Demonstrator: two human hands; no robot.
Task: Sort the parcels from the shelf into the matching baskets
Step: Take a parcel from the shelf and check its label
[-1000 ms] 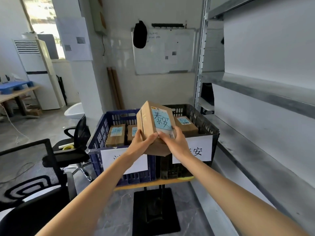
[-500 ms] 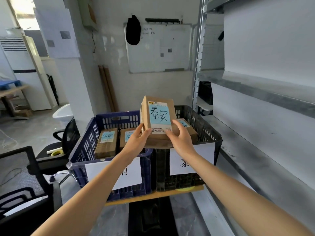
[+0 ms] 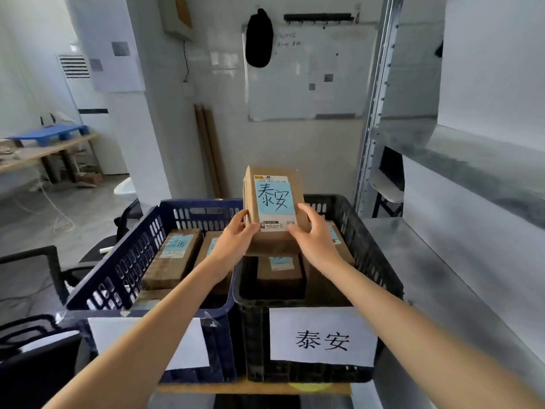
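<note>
Both hands raised in front of me, sharing one cardboard parcel (image 3: 274, 202).

Left hand (image 3: 234, 240): grips the parcel's lower left edge, thumb on the front face, fingers curled round the side.
Right hand (image 3: 317, 242): grips the lower right edge, thumb at the bottom corner of the label, fingers wrapped behind.

The parcel is upright with its label toward me, a blue patch with 泰安 handwritten in black marker. It is in the air, above where the two baskets meet and mostly over the black basket (image 3: 380, 261). It touches neither basket.

The black basket is on my right, with a white sign (image 3: 323, 338) on its front printed 泰安. Inside, one flat box (image 3: 280, 270) lies directly below the held parcel. Another sits at the back right, partly hidden by my right hand.

The blue basket (image 3: 126, 261) is on my left, against the black one. It holds two boxes (image 3: 174, 258) lying side by side, their blue labels too blurred to read. My left forearm covers its front sign.

A metal shelf (image 3: 472, 261) stands just beside the black basket.
</note>
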